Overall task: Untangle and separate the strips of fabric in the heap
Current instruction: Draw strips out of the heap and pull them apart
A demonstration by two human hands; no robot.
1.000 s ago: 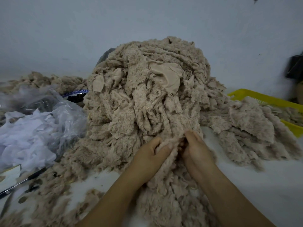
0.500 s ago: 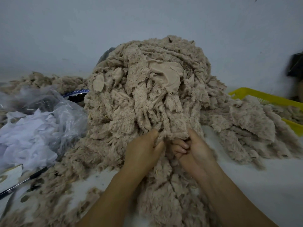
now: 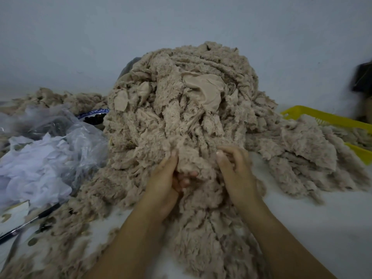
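Observation:
A tall heap of beige fuzzy fabric strips rises in the middle against the wall and spills down toward me. My left hand grips a bunch of strips at the heap's lower front, thumb up along its left side and fingertips curled under it. My right hand is just right of that bunch with its fingers curled, touching the strips; what it holds is hidden. More separated strips lie spread to the right.
A clear plastic bag of white scraps sits at the left. Scissors lie at the lower left. A yellow basket stands at the right behind the spread strips. A dark object is at the far right.
Both hands moved apart a little; the left hand slid under the bunch, and the right hand shifted to the right side of it. The bunch between them has been pulled wider.

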